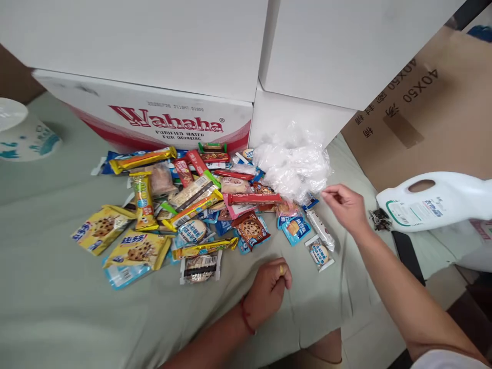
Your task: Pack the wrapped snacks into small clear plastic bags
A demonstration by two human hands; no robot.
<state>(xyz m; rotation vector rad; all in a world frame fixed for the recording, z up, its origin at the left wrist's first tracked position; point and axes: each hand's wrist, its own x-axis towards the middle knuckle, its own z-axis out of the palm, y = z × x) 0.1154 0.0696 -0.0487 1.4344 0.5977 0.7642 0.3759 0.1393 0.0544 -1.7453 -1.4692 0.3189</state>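
Nearest, the left hand (269,289), with a ring and a red wristband, rests on a pale green, creased cloth (154,318), its fingers curled into a loose fist, with nothing visible held; beyond it lies a jumbled heap of wrapped snacks (196,230), yellow, red and blue; the right hand (348,210) is at the heap's right, thumb and fingertips drawn close at the edge of some clear crumpled plastic (292,159), though I cannot tell whether they grip it; to the right a white bottle (434,205) lies on its side, and a paper tub (23,136) stands far left; behind, a Wahaha carton (172,120) sits under a white box (134,41), with brown cardboard (434,107) at the right
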